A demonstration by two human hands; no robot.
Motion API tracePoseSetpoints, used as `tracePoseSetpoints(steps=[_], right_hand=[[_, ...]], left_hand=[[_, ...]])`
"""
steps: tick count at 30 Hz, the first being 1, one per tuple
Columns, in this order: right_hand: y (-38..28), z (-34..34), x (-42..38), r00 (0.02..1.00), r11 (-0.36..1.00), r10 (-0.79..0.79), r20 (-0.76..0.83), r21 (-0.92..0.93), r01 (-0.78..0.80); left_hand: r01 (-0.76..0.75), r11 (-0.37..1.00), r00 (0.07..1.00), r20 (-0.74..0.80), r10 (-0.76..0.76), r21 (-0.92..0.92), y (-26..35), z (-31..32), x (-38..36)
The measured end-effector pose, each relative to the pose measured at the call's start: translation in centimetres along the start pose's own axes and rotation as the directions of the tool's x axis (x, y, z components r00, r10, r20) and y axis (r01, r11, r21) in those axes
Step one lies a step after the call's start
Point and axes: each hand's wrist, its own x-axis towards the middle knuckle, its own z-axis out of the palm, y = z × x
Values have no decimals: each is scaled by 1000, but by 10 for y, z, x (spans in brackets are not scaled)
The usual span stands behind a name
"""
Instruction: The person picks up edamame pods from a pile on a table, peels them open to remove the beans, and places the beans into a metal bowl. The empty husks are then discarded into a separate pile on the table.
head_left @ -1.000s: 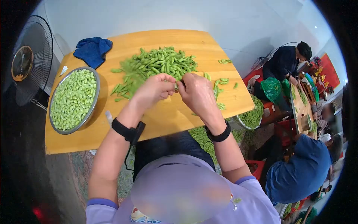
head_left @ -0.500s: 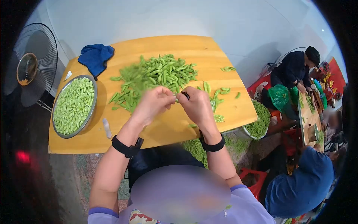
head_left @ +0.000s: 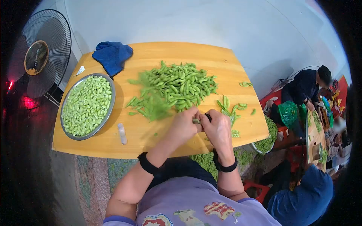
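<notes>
Over the table's front part, my left hand (head_left: pixel 184 123) and my right hand (head_left: pixel 218 126) meet. Pinched between the fingers of both is a green bean pod (head_left: pixel 196 121), mostly covered by them. A small black piece (head_left: pixel 207 117) sits at my right thumb and forefinger. Just beyond my hands lies a heap of green bean pods (head_left: pixel 184 84), partly blurred at its left side. To the right of them are loose, flattened pods (head_left: pixel 228 109). A metal bowl (head_left: pixel 113 98) full of shelled green beans (head_left: pixel 86 107) stands on the left.
The wooden table (head_left: pixel 98 147) carries a blue cloth (head_left: pixel 113 56) and a small clear plastic piece (head_left: pixel 121 133). A fan (head_left: pixel 41 52) stands at left. Below the right edge is a basin of pods (head_left: pixel 266 137). Two people (head_left: pixel 301 88) sit at another table on the right.
The view has shifted, so the table things sit further right. Both hands are still together at the pod and appear lower, nearer the table's front edge.
</notes>
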Motion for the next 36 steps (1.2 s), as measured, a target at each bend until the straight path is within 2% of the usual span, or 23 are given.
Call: tracePoseSetpoints(steps=[4,6,7,9,13,15,16,18,19,21,22,24,25,27,28,29,30,31,32,33,34,35,36], right_hand=[[-7,1,-4,996,992,82,23,98,-84],[-4,3,-4,974,954,208,91,200,-222],[-3,6,-4,973,953,213,90,201,-227],[-4,9,-5,958,900,264,110,328,-286],[-9,7,-5,929,860,335,156,353,-369],[-9,7,-3,950,879,287,120,361,-311],[-9,8,-3,951,877,287,117,367,-310],[-11,9,-1,955,909,285,84,294,-297],[-12,9,-1,956,908,281,83,300,-293],[-13,6,0,964,950,261,56,161,-266],[-13,3,-1,968,966,225,109,107,-237],[0,4,-9,975,979,172,138,90,-185],[9,6,-13,977,989,119,176,69,-133],[24,4,-18,970,984,171,175,27,-179],[28,2,-19,981,985,167,95,-67,-161],[30,2,-20,988,976,157,18,-159,-152],[29,0,-20,982,976,187,37,-121,-181],[24,-2,-20,979,974,201,33,-117,-196],[16,-3,-22,977,984,179,117,-32,-177],[11,-1,-24,969,985,151,197,58,-165],[9,6,-28,972,973,33,231,213,-84],[7,8,-30,939,970,-100,330,244,18],[1,9,-29,902,945,-144,407,326,3]], left_hand=[[11,1000,1000,-4,-11,20,-9,-5,-5],[-39,989,999,-42,33,-142,-11,-5,-10],[-37,989,999,-37,33,-140,-12,-9,-9],[100,949,989,138,-61,-298,-16,-14,-6],[27,949,992,124,12,-313,-12,-19,-11],[178,877,970,230,-80,-445,-8,-23,-13],[176,881,970,229,-79,-439,-7,-23,-15],[240,665,962,264,-68,-707,-5,-25,-18],[236,670,963,260,-67,-704,-4,-28,-20],[384,533,919,365,-146,-754,-3,-34,-24],[382,539,920,366,-143,-750,-8,-37,-27],[408,151,905,378,-194,-900,-21,-49,-31],[422,159,901,392,-187,-893,-21,-59,-29],[161,-247,840,263,-475,-956,-22,-78,-27],[178,-249,837,279,-472,-952,-23,-84,-25],[88,-322,845,241,-477,-943,-25,-89,-23],[-5,-387,850,200,-488,-922,-27,-95,-19],[7,-381,846,209,-491,-925,-36,-97,-16],[154,-417,954,245,-174,-896,-52,-96,-15],[305,-402,952,262,160,-863,-53,-97,-11],[319,-391,948,281,151,-864,-51,-100,-7],[332,-445,936,350,44,-832,-44,-105,-2],[335,-499,907,418,-61,-799,-34,-108,3]])
